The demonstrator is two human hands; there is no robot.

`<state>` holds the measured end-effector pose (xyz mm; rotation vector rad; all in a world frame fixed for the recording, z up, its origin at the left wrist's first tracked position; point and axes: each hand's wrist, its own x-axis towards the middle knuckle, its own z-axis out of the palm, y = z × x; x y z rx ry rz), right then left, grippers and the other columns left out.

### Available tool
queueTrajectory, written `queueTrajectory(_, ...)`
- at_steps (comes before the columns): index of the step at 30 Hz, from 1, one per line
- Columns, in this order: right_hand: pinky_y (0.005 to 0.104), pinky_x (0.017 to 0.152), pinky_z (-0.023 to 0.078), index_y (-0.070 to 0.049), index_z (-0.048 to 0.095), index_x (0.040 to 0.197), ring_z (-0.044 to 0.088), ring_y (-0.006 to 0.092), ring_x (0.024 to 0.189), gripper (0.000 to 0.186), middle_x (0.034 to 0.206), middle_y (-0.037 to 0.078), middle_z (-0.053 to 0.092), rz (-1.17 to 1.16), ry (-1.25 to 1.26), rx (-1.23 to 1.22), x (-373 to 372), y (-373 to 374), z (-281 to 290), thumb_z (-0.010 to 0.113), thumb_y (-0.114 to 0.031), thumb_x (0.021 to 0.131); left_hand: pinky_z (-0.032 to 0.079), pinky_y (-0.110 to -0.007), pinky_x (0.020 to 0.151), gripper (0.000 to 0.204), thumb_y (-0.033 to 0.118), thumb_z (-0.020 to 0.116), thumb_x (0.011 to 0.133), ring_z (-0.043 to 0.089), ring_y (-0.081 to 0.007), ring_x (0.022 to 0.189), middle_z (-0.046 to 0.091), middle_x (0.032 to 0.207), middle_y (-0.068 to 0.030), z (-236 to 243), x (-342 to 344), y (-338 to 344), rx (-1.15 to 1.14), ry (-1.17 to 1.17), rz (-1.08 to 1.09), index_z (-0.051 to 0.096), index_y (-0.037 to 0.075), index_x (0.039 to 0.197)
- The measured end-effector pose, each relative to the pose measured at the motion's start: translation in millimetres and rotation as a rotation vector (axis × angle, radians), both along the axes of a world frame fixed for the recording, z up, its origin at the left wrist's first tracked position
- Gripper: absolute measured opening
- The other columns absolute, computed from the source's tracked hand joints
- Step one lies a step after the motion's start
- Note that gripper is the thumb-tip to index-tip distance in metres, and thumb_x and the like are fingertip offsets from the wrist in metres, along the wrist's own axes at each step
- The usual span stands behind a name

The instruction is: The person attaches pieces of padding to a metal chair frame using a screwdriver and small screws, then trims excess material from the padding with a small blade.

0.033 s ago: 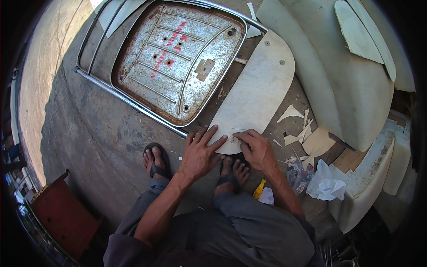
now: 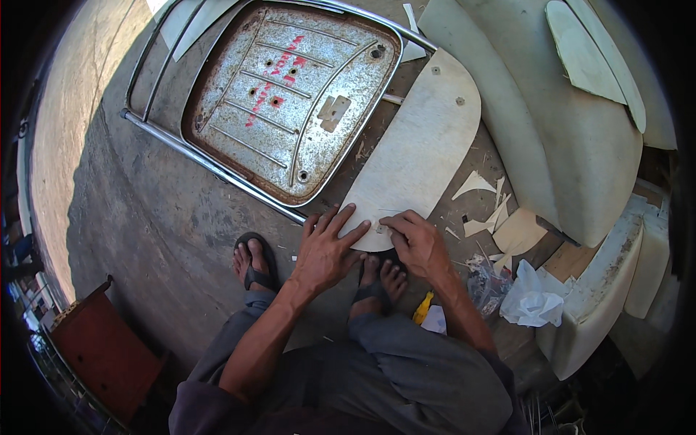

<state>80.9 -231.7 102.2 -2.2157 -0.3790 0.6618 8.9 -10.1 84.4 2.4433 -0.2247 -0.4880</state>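
A pale thin board with a rounded far end lies slantwise in front of me. Small square metal plates sit on it near the far end, and another small metal plate is at its near end. My left hand rests with spread fingers on the board's near left edge, holding nothing. Beside that near plate, my right hand has its fingers bent and pinched together; whatever they hold is too small or hidden to name. A thin dark line runs on the board just above its fingertips.
Left of the board lies a rusty metal chair panel in a chrome tube frame. Cream padded pieces fill the right side. Board scraps, a white plastic bag and a yellow-handled tool lie on the floor.
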Motion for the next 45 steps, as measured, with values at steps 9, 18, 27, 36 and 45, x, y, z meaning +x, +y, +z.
queueTrajectory(9, 0.0418, 0.080, 0.056, -0.006, 0.073, 0.115, 0.070, 0.0354, 0.092, 0.025, 0.103, 0.015, 0.068, -0.061, 0.055, -0.017, 0, -2, -1, 0.065, -0.003, 0.091, 0.031, -0.056, 0.113, 0.066, 0.030, 0.076, 0.089, 0.038, -0.0374, 0.145, 0.042, 0.158, -0.0139, 7, 8, -4, 0.019, 0.046, -0.032, 0.054, 0.028, 0.151)
queueTrajectory(18, 0.0420, 0.078, 0.055, -0.005, 0.074, 0.107, 0.065, 0.0314, 0.089, 0.020, 0.095, 0.011, 0.064, -0.129, -0.081, -0.008, -14, 5, -10, 0.073, -0.007, 0.088, 0.031, -0.056, 0.111, 0.067, 0.031, 0.077, 0.087, 0.039, -0.0397, 0.142, 0.043, 0.155, -0.0162, 11, 16, -4, 0.062, 0.074, -0.084, 0.055, 0.029, 0.150)
queueTrajectory(27, 0.0408, 0.068, 0.055, -0.004, 0.075, 0.098, 0.067, 0.0306, 0.079, 0.017, 0.086, 0.010, 0.066, -0.132, -0.201, -0.061, -16, 12, -10, 0.080, -0.008, 0.082, 0.033, -0.058, 0.108, 0.072, 0.028, 0.083, 0.081, 0.039, -0.0406, 0.140, 0.040, 0.154, -0.0172, 11, 24, -1, 0.059, 0.121, -0.139, 0.057, 0.032, 0.148)
queueTrajectory(36, 0.0399, 0.063, 0.054, -0.004, 0.074, 0.093, 0.068, 0.0303, 0.071, 0.010, 0.083, 0.010, 0.066, -0.120, -0.079, -0.124, -10, 17, -5, 0.079, -0.009, 0.085, 0.042, -0.055, 0.101, 0.073, 0.036, 0.079, 0.085, 0.049, -0.0416, 0.130, 0.041, 0.155, -0.0179, 5, 33, 5, 0.099, 0.134, -0.274, 0.050, 0.034, 0.153)
queueTrajectory(45, 0.0367, 0.080, 0.054, 0.002, 0.052, 0.124, 0.066, 0.0243, 0.092, 0.045, 0.107, 0.018, 0.062, -0.692, 0.233, -0.119, -23, 3, -2, 0.077, -0.015, 0.090, 0.048, -0.052, 0.095, 0.076, 0.037, 0.079, 0.085, 0.058, -0.0396, 0.114, 0.041, 0.155, -0.0196, 5, 37, 11, 0.117, 0.125, -0.343, 0.048, 0.035, 0.154)
